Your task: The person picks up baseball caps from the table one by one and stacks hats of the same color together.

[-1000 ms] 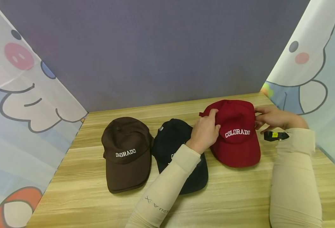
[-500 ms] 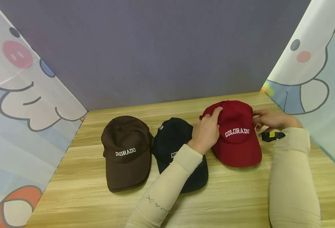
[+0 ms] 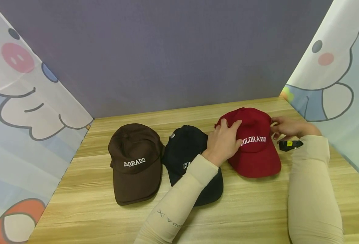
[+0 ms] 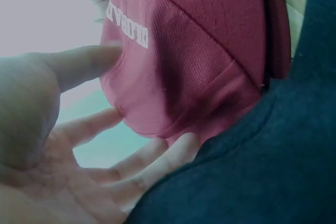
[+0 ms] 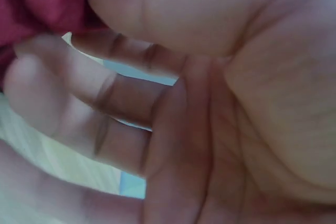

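A dark red baseball cap (image 3: 254,159) with white COLORADO lettering lies at the right, brim toward me. My left hand (image 3: 223,140) rests spread fingers on its crown's left side, the thumb beside the lettering; in the left wrist view the fingertips touch the red cloth (image 4: 173,72). On the other side, my right hand (image 3: 290,127) touches the cap's edge with relaxed fingers. The right wrist view has its thumb against the red fabric (image 5: 42,3). A black cap (image 3: 185,145) lies partly hidden under my left forearm. Left of it sits a brown cap (image 3: 136,145), touching it.
All the caps lie on a wood-grain table (image 3: 91,196). A grey panel (image 3: 179,57) closes off the back, with cartoon-printed curtains (image 3: 14,118) at both sides. A small black device with a yellow label (image 3: 290,145) is at my right wrist.
My left hand's fingers have spread and shifted slightly right over the red cap's crown. The right hand has drifted slightly left with the cap's edge. The brown and black caps stay put.
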`<state>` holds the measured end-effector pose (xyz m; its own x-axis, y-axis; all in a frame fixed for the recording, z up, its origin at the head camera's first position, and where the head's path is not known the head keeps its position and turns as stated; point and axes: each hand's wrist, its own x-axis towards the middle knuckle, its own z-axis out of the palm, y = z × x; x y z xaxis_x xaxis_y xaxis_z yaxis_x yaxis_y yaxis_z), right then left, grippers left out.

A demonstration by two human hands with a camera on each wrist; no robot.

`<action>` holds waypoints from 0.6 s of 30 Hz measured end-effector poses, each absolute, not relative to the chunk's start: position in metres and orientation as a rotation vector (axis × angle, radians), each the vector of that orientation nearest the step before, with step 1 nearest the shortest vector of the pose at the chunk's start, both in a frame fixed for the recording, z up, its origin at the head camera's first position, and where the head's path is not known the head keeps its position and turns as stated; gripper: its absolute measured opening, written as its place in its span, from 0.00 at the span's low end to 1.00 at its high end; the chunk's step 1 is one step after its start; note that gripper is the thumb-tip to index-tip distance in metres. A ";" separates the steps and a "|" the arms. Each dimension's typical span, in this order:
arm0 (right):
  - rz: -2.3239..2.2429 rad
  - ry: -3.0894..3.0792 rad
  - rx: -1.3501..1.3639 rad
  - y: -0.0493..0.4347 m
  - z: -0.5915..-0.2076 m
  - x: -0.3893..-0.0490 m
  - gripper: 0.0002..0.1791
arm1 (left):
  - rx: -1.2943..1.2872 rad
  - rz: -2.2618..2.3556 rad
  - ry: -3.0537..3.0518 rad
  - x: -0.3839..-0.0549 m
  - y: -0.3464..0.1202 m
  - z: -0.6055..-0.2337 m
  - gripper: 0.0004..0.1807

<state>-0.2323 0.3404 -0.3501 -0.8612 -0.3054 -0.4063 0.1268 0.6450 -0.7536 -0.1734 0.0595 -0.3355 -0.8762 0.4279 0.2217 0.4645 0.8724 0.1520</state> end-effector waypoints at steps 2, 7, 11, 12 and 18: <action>-1.119 2.435 -0.181 0.341 -0.347 -0.232 0.19 | -0.697 -0.273 -2.909 -0.173 0.061 -0.336 0.43; -1.124 2.708 -0.284 0.335 -0.330 -0.228 0.20 | -0.703 -0.265 -2.988 -0.172 0.065 -0.336 0.51; -1.158 2.844 -0.305 0.323 -0.317 -0.223 0.17 | -0.689 -0.253 -3.007 -0.173 0.067 -0.336 0.50; -1.156 2.852 -0.299 0.320 -0.314 -0.222 0.17 | -0.687 -0.249 -3.007 -0.173 0.067 -0.336 0.50; -1.033 2.803 -0.312 0.304 -0.310 -0.224 0.23 | -0.675 -0.229 -3.009 -0.173 0.068 -0.337 0.48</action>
